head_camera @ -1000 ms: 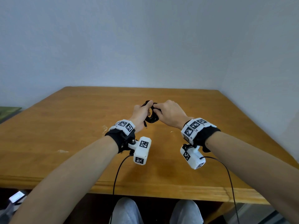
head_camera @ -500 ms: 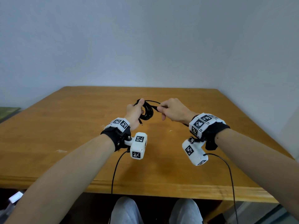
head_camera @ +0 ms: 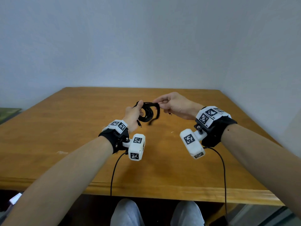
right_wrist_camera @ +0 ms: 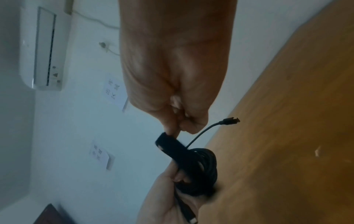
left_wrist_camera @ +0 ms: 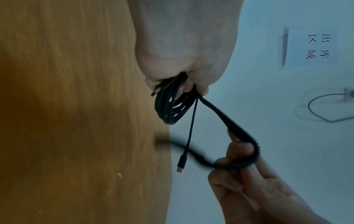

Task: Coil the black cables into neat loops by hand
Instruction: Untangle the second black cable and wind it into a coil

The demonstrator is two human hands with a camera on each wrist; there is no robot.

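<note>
Head view: left hand [head_camera: 133,114] grips coil [head_camera: 147,113] above table [head_camera: 65,128]; right hand [head_camera: 175,106] pinches strap [left_wrist_camera: 229,119] pulled from it. Likely light, limp, springy; best held where loops cross.

Coiled black cable [left_wrist_camera: 170,104] in hands [left_wrist_camera: 184,60]
</note>
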